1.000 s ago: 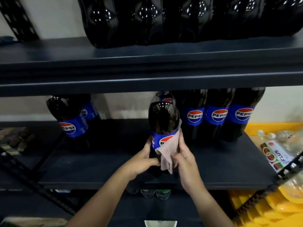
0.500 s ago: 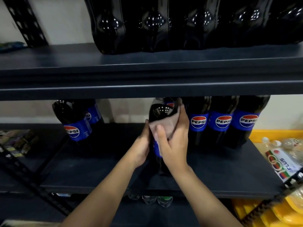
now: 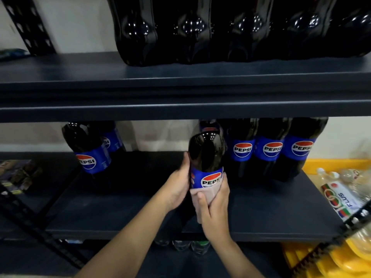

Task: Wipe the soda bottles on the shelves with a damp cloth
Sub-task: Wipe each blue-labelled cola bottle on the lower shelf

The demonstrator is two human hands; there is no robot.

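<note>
A large dark Pepsi bottle (image 3: 206, 155) with a blue label stands near the front of the middle shelf (image 3: 124, 217). My left hand (image 3: 178, 187) grips its left side. My right hand (image 3: 215, 207) presses a pale pinkish cloth (image 3: 197, 199) against the bottle's lower front, just under the label, fingers wrapped round it. Three more Pepsi bottles (image 3: 271, 149) stand in a row to the right, with another behind the held one. Two Pepsi bottles (image 3: 88, 153) stand at the left of the same shelf.
The upper shelf (image 3: 180, 93) carries a row of dark bottles (image 3: 220, 31) in shrink wrap. A yellow crate (image 3: 337, 165) with clear Plus bottles (image 3: 341, 195) sits at the right. Small bottle caps (image 3: 190, 245) show on the shelf below. A perforated black upright (image 3: 30, 27) stands at left.
My right hand slid the cloth down from the bottle's shoulder to below the label, uncovering the Pepsi logo. My left hand kept its hold on the bottle's side.
</note>
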